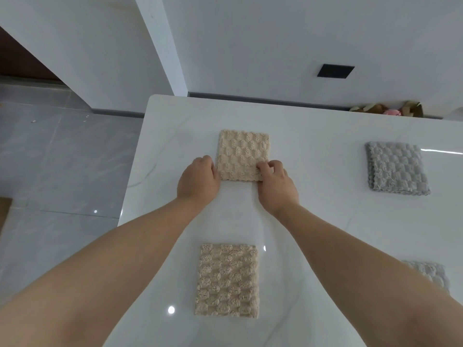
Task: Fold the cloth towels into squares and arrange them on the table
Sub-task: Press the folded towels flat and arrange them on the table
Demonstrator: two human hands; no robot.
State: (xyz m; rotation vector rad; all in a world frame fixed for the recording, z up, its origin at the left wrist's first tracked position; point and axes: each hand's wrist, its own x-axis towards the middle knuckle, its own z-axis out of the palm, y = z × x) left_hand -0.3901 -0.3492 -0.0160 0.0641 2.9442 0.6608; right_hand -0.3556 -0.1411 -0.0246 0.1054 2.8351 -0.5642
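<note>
The far beige towel [243,156], apparently the last, is pinched by the right hand [275,186], the left hand's [198,181] grip cannot be told, and three other towels [226,281] are laid folded on the tabletop [313,221].

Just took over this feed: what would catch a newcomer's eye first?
At the far beige towel, the right hand pinches its near right corner and the left hand touches its near left edge. A second beige towel lies nearer; a grey towel sits to the right.
</note>
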